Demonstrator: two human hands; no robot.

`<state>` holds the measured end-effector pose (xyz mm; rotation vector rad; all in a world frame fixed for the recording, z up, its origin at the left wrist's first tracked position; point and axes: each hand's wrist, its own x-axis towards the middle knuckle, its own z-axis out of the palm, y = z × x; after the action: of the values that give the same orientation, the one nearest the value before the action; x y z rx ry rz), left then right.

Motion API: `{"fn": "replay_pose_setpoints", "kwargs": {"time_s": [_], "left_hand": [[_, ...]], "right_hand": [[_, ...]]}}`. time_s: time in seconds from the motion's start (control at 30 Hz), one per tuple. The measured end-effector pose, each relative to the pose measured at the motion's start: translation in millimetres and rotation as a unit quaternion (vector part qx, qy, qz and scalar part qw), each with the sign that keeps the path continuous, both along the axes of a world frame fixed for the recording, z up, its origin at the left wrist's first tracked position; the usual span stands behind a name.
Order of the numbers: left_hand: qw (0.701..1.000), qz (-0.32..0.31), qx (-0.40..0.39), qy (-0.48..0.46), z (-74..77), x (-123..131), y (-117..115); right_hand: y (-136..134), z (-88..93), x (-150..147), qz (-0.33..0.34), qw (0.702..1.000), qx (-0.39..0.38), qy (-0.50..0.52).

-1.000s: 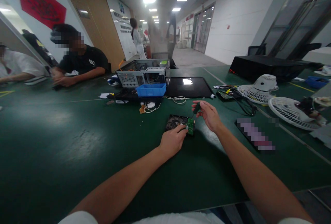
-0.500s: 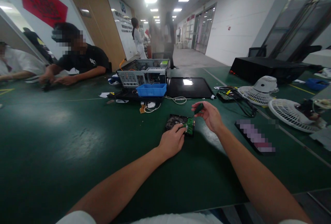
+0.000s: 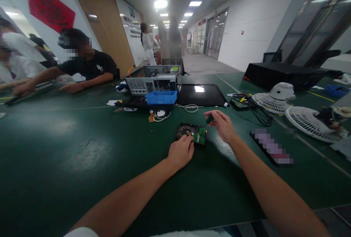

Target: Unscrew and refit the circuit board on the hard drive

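Note:
A hard drive [image 3: 189,132] with a green circuit board [image 3: 201,136] facing up lies on the green table [image 3: 82,149]. My left hand [image 3: 181,151] rests on its near edge, fingers curled against it, holding it in place. My right hand [image 3: 223,123] hovers just right of the drive, fingers pinched round a small dark-handled screwdriver [image 3: 210,119] whose tip points down at the circuit board.
Behind the drive stand an open computer case [image 3: 152,79], a blue bin [image 3: 161,97], a white cable [image 3: 160,114] and a black panel [image 3: 200,94]. To the right lie white fan parts [image 3: 276,96], another fan grille [image 3: 307,122] and a dark flat device [image 3: 270,145]. People sit at the far left.
My hands have hardly shifted on the drive and screwdriver. The view tilted slightly. A person at the far left has reached an arm out along the table.

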<state>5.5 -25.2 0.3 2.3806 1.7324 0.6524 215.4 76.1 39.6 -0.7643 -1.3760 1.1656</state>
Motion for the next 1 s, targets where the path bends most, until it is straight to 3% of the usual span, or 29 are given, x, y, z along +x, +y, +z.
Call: {"fn": "replay_pose_setpoints", "kwargs": {"time_s": [0.2, 0.47, 0.83, 1.0], "left_hand": [[1.000, -0.026, -0.001, 0.002, 2.5, -0.2, -1.5], [0.995, -0.086, 0.024, 0.045, 3.0, 0.9, -4.5], [0.994, -0.084, 0.024, 0.059, 0.7, 1.3, -3.3], [0.995, -0.082, 0.025, 0.059, 0.5, 1.8, -3.2]], "right_hand": [[0.6, -0.4, 1.5, 0.029, 0.999, -0.024, 0.038], [-1.7, 1.3, -1.1, -0.026, 1.000, 0.008, -0.016], [-3.5, 3.0, -1.8, 0.017, 0.999, -0.023, 0.028], [-1.4, 1.3, -0.5, -0.004, 1.000, -0.010, 0.005]]}}
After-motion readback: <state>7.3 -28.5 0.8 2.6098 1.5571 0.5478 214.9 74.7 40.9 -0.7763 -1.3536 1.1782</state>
